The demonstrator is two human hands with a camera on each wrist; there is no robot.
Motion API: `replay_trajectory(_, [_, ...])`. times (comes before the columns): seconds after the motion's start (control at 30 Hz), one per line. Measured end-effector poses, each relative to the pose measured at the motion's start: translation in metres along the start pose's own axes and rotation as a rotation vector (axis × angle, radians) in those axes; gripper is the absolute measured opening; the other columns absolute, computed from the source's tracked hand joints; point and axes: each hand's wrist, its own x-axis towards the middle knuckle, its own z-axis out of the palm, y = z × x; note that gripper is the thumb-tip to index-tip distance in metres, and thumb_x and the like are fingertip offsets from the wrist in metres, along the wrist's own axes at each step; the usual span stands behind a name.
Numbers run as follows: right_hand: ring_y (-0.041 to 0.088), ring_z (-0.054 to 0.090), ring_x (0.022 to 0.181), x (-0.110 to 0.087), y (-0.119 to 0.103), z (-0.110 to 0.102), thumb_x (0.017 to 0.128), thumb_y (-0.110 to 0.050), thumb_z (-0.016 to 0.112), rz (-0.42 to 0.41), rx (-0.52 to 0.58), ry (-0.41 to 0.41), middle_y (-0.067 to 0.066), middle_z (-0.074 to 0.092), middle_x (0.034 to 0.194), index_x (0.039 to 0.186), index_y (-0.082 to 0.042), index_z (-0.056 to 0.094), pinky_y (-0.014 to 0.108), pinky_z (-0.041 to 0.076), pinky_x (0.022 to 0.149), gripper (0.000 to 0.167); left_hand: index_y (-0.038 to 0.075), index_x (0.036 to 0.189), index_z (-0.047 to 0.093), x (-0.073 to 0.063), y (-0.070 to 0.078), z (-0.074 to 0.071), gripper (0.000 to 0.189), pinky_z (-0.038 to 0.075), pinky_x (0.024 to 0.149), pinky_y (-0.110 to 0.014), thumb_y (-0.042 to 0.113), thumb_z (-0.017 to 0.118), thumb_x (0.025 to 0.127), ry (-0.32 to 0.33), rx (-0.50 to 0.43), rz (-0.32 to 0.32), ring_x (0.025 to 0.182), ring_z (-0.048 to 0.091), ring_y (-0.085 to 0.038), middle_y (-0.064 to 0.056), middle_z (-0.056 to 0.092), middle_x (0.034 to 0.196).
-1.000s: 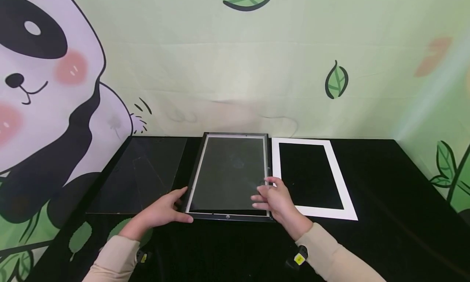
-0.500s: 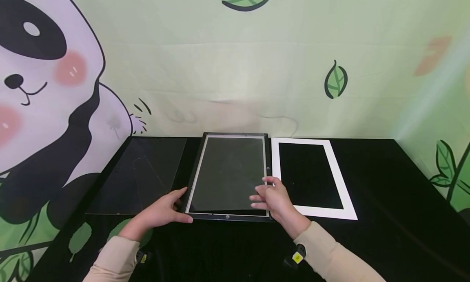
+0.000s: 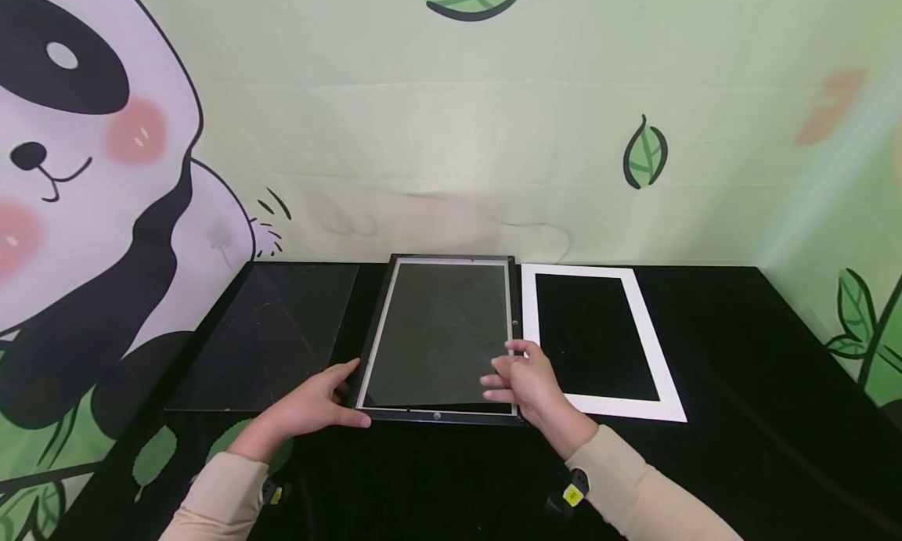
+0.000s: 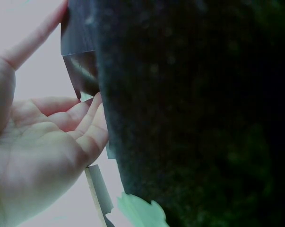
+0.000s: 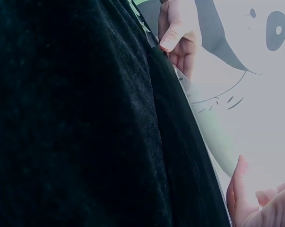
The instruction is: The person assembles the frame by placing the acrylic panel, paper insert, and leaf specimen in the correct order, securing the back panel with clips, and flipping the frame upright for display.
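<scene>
A dark picture frame (image 3: pixel 395 417) with a pale inner rim lies flat in mid-table, a greyish glossy pane (image 3: pixel 437 330) filling it. My left hand (image 3: pixel 310 404) holds its near left corner, thumb on the front edge and fingers along the left side. In the left wrist view, that hand's fingertips (image 4: pixel 95 106) meet a dark edge. Over the near right part of the frame is my right hand (image 3: pixel 532 384), its fingers loosely bent and one fingertip at the right rim. I see nothing held in it, though its thumb is hidden in the head view.
Right of the frame lies a white picture mat (image 3: pixel 655 369) with a rectangular opening. On the left is a dark glossy sheet (image 3: pixel 289 337). A black cloth (image 3: pixel 726 353) covers the table, and a printed backdrop (image 3: pixel 352 134) rises directly behind it.
</scene>
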Motion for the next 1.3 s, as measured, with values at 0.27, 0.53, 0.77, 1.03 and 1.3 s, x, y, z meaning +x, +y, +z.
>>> replay_trajectory(0.27, [0.011,0.065,0.065,-0.0009,0.0005,0.0001,0.097,0.002,0.047,-0.010,0.004,-0.001,0.028,0.049,0.120,0.135,0.002,0.029,0.029,0.057,0.060,0.042,-0.010,0.147,0.023,-0.0008,0.0015,-0.0002,0.097,0.052,0.078,-0.038,0.025,0.081,0.078,0.004,0.015,-0.013,0.091,0.061,-0.023,-0.024,0.052,0.122])
replay_trajectory(0.53, [0.011,0.065,0.064,0.0003,0.0020,0.0023,0.096,0.003,0.048,-0.007,-0.013,0.017,0.027,0.049,0.119,0.134,0.002,0.031,0.028,0.056,0.057,0.042,-0.011,0.147,0.023,-0.0011,0.0023,0.0004,0.097,0.053,0.078,-0.039,0.023,0.081,0.078,0.002,0.007,-0.007,0.091,0.061,-0.023,-0.024,0.052,0.121])
replay_trajectory(0.77, [0.012,0.066,0.064,0.0020,0.0035,0.0036,0.095,0.004,0.049,-0.010,-0.041,0.026,0.027,0.049,0.119,0.133,0.003,0.032,0.029,0.057,0.056,0.042,-0.011,0.147,0.024,0.0000,0.0019,0.0010,0.098,0.052,0.077,-0.039,0.026,0.082,0.077,0.013,0.010,-0.023,0.089,0.060,-0.022,-0.024,0.051,0.122])
replay_trajectory(1.03, [0.015,0.067,0.066,0.0031,0.0029,0.0017,0.095,0.005,0.051,-0.030,-0.100,0.016,0.025,0.053,0.112,0.130,0.004,0.034,0.033,0.057,0.058,0.039,-0.011,0.147,0.024,0.0003,0.0027,0.0012,0.098,0.052,0.077,-0.038,0.026,0.082,0.077,0.014,0.006,-0.024,0.090,0.060,-0.023,-0.024,0.050,0.124])
replay_trajectory(1.3, [0.019,0.068,0.066,0.0009,0.0012,-0.0022,0.094,0.004,0.054,-0.065,-0.203,-0.007,0.026,0.060,0.107,0.129,0.007,0.036,0.037,0.058,0.061,0.039,-0.011,0.147,0.024,0.0007,0.0015,0.0016,0.098,0.052,0.077,-0.038,0.026,0.082,0.077,0.011,0.004,-0.023,0.090,0.060,-0.022,-0.024,0.051,0.123])
